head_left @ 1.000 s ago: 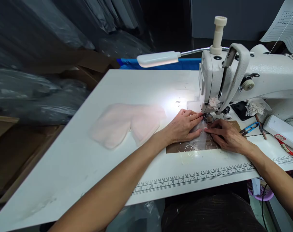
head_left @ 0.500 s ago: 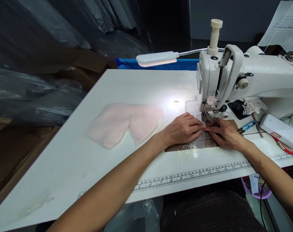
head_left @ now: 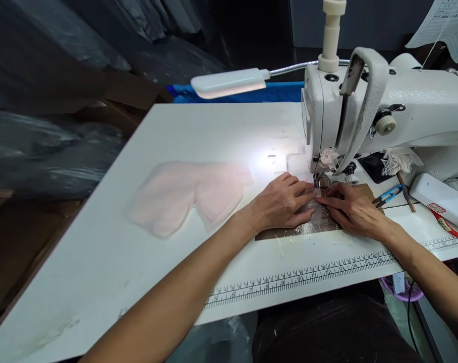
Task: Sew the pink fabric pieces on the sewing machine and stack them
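Under the needle of a white sewing machine [head_left: 340, 101] lies a small piece of thin, sheer whitish fabric [head_left: 319, 218], mostly covered by my fingers. My left hand [head_left: 285, 201] rests on it just left of the presser foot [head_left: 318, 182], fingers stretched out and slightly apart. From the other side, my right hand [head_left: 346, 206] pinches the fabric's edge close in front of the foot, thumb and forefinger together. A brown plate [head_left: 269, 234] shows beneath both hands. Pale pink fabric [head_left: 217, 194] lies flat on the table, left of my left hand.
A lit lamp [head_left: 229, 83] hangs over the white table [head_left: 176, 282], which has a printed ruler [head_left: 300, 278] along its front edge. Blue thread snips [head_left: 390, 195], a white device [head_left: 441, 201] and red-handled scissors [head_left: 450, 227] lie right. Cardboard boxes [head_left: 32, 242] stand left.
My left hand's thumb and fingers have spread a little apart on the fabric. My right hand keeps its pinch near the needle. The view has shifted slightly closer to the machine.
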`<state>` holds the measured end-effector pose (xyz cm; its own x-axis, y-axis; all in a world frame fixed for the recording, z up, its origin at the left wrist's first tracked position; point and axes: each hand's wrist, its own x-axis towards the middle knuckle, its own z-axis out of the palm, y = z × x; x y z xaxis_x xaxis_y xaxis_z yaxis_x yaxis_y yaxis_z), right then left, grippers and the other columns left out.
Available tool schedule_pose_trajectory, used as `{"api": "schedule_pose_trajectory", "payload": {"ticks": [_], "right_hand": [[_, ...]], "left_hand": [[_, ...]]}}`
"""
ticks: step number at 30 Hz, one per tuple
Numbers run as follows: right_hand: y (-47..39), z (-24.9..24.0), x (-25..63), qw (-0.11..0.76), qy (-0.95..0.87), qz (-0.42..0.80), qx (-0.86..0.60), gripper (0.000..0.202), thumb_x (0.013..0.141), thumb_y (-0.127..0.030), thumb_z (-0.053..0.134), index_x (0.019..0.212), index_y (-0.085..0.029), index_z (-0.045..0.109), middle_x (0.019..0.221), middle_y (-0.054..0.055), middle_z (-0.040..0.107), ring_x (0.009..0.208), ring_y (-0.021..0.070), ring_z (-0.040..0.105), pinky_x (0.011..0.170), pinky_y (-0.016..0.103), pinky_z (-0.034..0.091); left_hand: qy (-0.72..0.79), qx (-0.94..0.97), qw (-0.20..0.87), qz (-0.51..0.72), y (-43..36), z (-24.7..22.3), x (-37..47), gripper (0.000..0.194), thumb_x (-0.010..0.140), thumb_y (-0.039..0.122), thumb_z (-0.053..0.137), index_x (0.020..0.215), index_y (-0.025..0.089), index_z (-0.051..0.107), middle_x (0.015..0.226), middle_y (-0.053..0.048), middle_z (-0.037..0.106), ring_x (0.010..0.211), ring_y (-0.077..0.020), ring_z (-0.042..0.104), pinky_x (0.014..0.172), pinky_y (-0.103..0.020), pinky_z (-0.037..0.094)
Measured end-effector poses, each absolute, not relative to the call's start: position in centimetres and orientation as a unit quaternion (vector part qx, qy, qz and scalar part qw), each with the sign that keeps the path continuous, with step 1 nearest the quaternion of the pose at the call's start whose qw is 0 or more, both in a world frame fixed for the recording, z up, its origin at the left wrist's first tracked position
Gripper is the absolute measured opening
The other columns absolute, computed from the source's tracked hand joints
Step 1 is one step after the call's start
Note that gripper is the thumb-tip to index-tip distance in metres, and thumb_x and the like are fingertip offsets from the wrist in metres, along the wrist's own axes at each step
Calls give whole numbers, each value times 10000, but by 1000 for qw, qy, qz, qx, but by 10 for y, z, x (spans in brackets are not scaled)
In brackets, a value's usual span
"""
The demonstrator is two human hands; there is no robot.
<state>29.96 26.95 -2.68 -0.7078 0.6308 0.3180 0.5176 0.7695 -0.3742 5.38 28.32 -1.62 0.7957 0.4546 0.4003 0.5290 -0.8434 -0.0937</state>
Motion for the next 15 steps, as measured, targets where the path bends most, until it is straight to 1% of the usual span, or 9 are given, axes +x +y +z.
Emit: {"api": "schedule_pose_trajectory", "payload": {"ticks": [4,10,13,15], "right_hand": [[268,-26,299,208,-912,136,-327,366,1026,-257,428,1323,-223,639,1132,132,579,1063,244,587,960,474,558],[270,-27,299,204,-906,148,-339,369,1019,-259,426,1307,-232,654,1105,134,547,1021,247,585,933,483,556],[273,-24,301,225,-889,190,-351,371,1011,-271,435,1308,-243,657,1099,119,566,988,217,601,927,435,559],[276,-21,303,250,-868,222,-368,382,1006,-265,429,1315,-229,651,1089,108,602,978,200,610,914,401,557]], "left_hand": [[-294,-937,102,-158,284,-17,55,332,976,368,487,1087,173,731,1133,-112,735,845,-223,654,753,-387,505],[-318,-929,98,-163,285,-20,58,354,997,357,453,1090,153,727,1190,-138,712,899,-250,653,770,-413,508],[-321,-928,91,-168,287,-15,52,367,1008,380,450,1133,147,705,1205,-159,695,968,-276,654,808,-452,520],[-328,-921,82,-192,288,-5,46,380,1017,406,448,1160,148,687,1209,-164,687,999,-278,657,834,-468,532]]}}
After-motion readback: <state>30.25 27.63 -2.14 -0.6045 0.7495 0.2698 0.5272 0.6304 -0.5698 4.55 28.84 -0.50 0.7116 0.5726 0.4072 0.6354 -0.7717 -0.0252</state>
